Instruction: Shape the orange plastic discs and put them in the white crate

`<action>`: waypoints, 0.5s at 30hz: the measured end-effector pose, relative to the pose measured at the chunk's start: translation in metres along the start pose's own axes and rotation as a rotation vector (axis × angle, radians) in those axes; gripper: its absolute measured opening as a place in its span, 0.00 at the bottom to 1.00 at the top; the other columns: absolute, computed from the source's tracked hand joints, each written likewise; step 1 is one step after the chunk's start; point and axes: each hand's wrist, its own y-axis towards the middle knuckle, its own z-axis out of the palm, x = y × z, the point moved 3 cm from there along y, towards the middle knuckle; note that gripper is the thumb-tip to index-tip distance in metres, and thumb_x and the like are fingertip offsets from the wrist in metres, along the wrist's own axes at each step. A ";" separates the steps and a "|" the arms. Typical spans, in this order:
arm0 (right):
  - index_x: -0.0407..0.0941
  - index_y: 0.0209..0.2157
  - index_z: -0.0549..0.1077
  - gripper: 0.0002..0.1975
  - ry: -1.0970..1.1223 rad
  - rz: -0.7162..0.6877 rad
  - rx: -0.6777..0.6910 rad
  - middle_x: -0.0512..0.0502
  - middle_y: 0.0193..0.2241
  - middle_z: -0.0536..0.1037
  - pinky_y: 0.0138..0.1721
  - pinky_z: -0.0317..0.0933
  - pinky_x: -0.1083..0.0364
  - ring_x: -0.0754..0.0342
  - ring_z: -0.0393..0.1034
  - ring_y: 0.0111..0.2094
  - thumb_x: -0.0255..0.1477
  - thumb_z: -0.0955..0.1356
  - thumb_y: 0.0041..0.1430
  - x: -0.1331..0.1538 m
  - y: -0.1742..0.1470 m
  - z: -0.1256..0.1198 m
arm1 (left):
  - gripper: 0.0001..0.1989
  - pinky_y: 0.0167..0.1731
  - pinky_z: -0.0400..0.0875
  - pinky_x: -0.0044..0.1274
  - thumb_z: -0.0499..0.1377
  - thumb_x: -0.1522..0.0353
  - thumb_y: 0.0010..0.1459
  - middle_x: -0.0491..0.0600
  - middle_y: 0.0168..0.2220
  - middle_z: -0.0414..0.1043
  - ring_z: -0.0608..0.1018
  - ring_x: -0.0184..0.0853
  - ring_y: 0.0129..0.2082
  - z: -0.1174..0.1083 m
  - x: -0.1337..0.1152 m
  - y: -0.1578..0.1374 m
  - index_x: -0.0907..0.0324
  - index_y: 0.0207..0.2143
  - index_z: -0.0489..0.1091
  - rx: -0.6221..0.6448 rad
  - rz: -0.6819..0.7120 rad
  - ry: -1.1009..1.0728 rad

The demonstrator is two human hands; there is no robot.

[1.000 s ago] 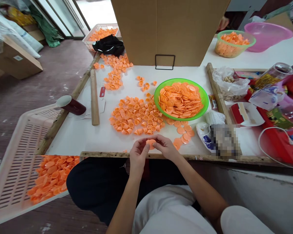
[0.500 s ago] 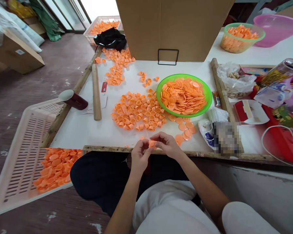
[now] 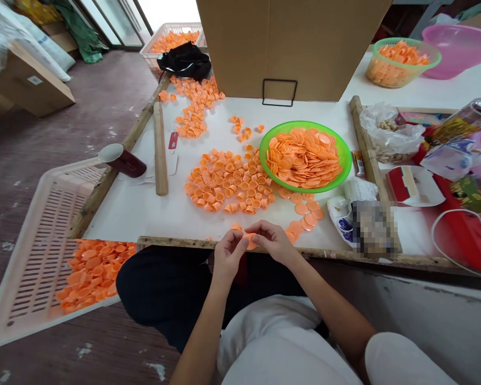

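Observation:
Between my two hands, over the table's front edge, is an orange plastic disc (image 3: 250, 241). My left hand (image 3: 229, 252) pinches its left side with thumb and fingers. My right hand (image 3: 273, 241) grips the right side the same way. Whether a cup piece is joined to the disc is hidden by my fingers. One small orange cup (image 3: 236, 227) lies just beyond my left fingers. Farther in spreads a pile of small orange cups (image 3: 228, 182). To its right, a green bowl (image 3: 348, 170) holds a heap of orange discs (image 3: 304, 158), with loose discs (image 3: 307, 220) in front.
A pink crate (image 3: 28, 267) with orange pieces stands at lower left. A dark red mug (image 3: 128, 163) and a wooden stick (image 3: 160, 152) lie on the left. A large cardboard box (image 3: 280, 48) blocks the back. Wooden strips (image 3: 176, 241) edge the table; packets and bags crowd the right.
The orange piece between my hands has turned, and its round flat face now shows more. My hands stay in nearly the same place. The view has shifted slightly.

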 end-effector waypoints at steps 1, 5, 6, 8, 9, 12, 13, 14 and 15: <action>0.44 0.39 0.76 0.11 -0.025 -0.009 0.002 0.48 0.34 0.77 0.40 0.65 0.54 0.55 0.71 0.36 0.35 0.70 0.55 -0.001 -0.001 0.000 | 0.13 0.31 0.64 0.20 0.63 0.60 0.53 0.45 0.28 0.68 0.70 0.29 0.29 -0.001 0.000 0.000 0.62 0.31 0.70 -0.007 -0.005 0.017; 0.44 0.37 0.76 0.09 -0.168 -0.045 -0.065 0.47 0.33 0.76 0.38 0.65 0.55 0.54 0.71 0.36 0.33 0.70 0.56 -0.007 -0.001 0.001 | 0.11 0.33 0.65 0.21 0.63 0.61 0.53 0.45 0.28 0.69 0.71 0.30 0.30 -0.005 0.004 0.001 0.61 0.31 0.71 -0.049 0.002 0.063; 0.44 0.37 0.76 0.09 -0.192 -0.047 -0.082 0.47 0.33 0.76 0.39 0.65 0.54 0.54 0.71 0.36 0.33 0.69 0.56 -0.009 0.000 0.003 | 0.11 0.34 0.65 0.21 0.63 0.62 0.54 0.45 0.29 0.70 0.71 0.30 0.31 -0.005 0.004 0.001 0.61 0.32 0.72 -0.056 0.004 0.066; 0.44 0.37 0.76 0.09 -0.205 -0.041 -0.096 0.46 0.34 0.77 0.40 0.66 0.53 0.53 0.72 0.37 0.34 0.69 0.56 -0.009 0.002 0.008 | 0.11 0.34 0.66 0.21 0.63 0.61 0.54 0.45 0.29 0.70 0.71 0.30 0.30 -0.007 0.004 0.000 0.61 0.31 0.72 -0.076 0.001 0.067; 0.45 0.38 0.76 0.10 -0.196 -0.035 -0.087 0.45 0.35 0.78 0.41 0.67 0.53 0.53 0.72 0.37 0.35 0.69 0.57 -0.008 0.003 0.012 | 0.11 0.33 0.66 0.21 0.63 0.61 0.54 0.45 0.28 0.71 0.72 0.30 0.30 -0.008 0.003 -0.001 0.61 0.31 0.72 -0.091 -0.003 0.066; 0.47 0.42 0.75 0.15 -0.162 -0.033 -0.032 0.44 0.40 0.78 0.42 0.68 0.52 0.52 0.73 0.40 0.39 0.69 0.55 0.002 0.005 0.020 | 0.12 0.34 0.68 0.22 0.62 0.60 0.54 0.46 0.28 0.72 0.73 0.31 0.30 -0.016 0.001 -0.004 0.61 0.31 0.72 -0.166 -0.015 0.056; 0.47 0.44 0.75 0.17 -0.159 -0.039 -0.018 0.44 0.41 0.78 0.41 0.69 0.52 0.52 0.73 0.41 0.40 0.69 0.54 0.007 0.005 0.019 | 0.13 0.34 0.69 0.22 0.62 0.59 0.54 0.47 0.28 0.72 0.74 0.32 0.30 -0.022 0.001 -0.005 0.61 0.31 0.72 -0.206 -0.012 0.054; 0.48 0.45 0.75 0.19 -0.170 -0.046 -0.022 0.43 0.41 0.78 0.40 0.69 0.52 0.51 0.73 0.40 0.41 0.70 0.54 0.011 0.005 0.015 | 0.14 0.34 0.69 0.23 0.62 0.59 0.53 0.47 0.29 0.73 0.74 0.32 0.30 -0.032 0.002 -0.004 0.61 0.33 0.72 -0.253 -0.005 0.053; 0.48 0.46 0.75 0.20 -0.192 -0.051 -0.038 0.43 0.41 0.78 0.40 0.69 0.52 0.51 0.73 0.40 0.42 0.70 0.53 0.014 0.005 0.009 | 0.14 0.35 0.70 0.23 0.62 0.58 0.53 0.48 0.31 0.73 0.75 0.33 0.31 -0.045 0.002 -0.003 0.61 0.35 0.72 -0.308 0.007 0.057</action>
